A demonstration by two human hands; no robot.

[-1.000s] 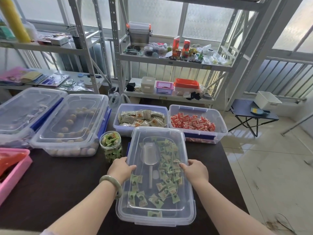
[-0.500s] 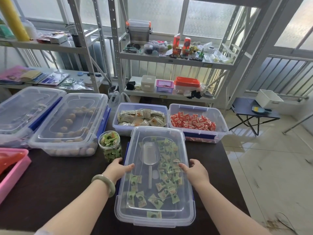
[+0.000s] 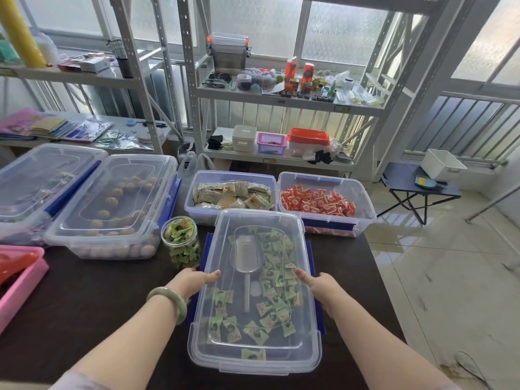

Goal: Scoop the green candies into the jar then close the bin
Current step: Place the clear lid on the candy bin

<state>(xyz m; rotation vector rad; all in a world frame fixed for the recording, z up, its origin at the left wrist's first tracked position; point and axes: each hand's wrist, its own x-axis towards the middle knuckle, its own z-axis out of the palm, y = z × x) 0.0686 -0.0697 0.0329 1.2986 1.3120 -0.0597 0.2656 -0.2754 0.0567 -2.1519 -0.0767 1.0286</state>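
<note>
The clear bin [image 3: 254, 358] of green candies [image 3: 277, 280] stands in front of me on the dark table [image 3: 98, 299], with its clear lid lying flat on top. A clear scoop [image 3: 247, 256] lies inside under the lid. My left hand [image 3: 194, 280] grips the bin's left side over the blue latch [image 3: 207, 249], thumb on the lid. My right hand [image 3: 319, 287] grips the right side the same way. The open jar [image 3: 180, 243], filled with green candies, stands just left of the bin.
Behind the bin are open bins of tan packets [image 3: 230, 192] and red candies [image 3: 318, 202]. Two lidded bins [image 3: 112, 204] sit at the left, with a pink tray [image 3: 22, 277] by the table's left edge. Metal shelves stand behind; the table ends just right of the bin.
Both hands have slid off the top of the lid outward and down onto the bin's sides over the blue latches. The lid and the jar have not moved.
</note>
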